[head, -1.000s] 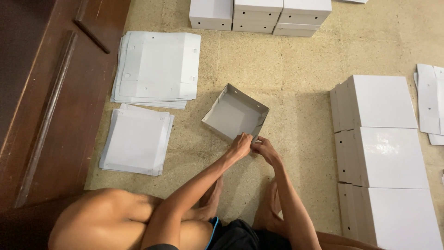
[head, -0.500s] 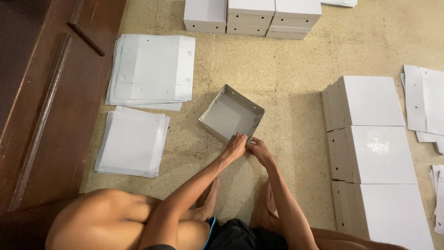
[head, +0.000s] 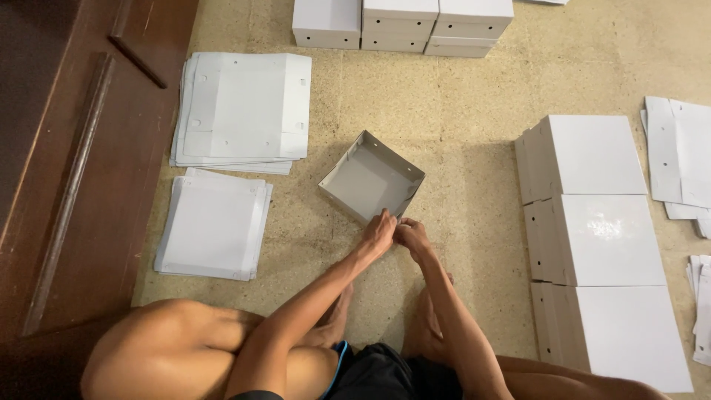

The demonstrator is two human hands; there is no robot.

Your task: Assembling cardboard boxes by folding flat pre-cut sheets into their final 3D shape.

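A shallow grey cardboard box tray [head: 368, 178] lies open side up on the speckled floor in front of me, turned at an angle. My left hand [head: 378, 232] and my right hand [head: 412, 235] meet at its near corner, fingers pinching the corner flaps of the tray. Both hands press against the cardboard edge there, close together and nearly touching each other. My bare knees and dark shorts fill the bottom of the view.
Two stacks of flat white box blanks [head: 241, 111] [head: 213, 226] lie at my left beside dark wooden furniture [head: 81, 148]. Finished white boxes [head: 592, 222] stand in a row at right, more boxes [head: 404, 22] at the top. Loose flat sheets [head: 681, 159] lie far right.
The view has shifted slightly; both hands stay at the tray's near corner, working the flaps, with the tray in nearly the same place.
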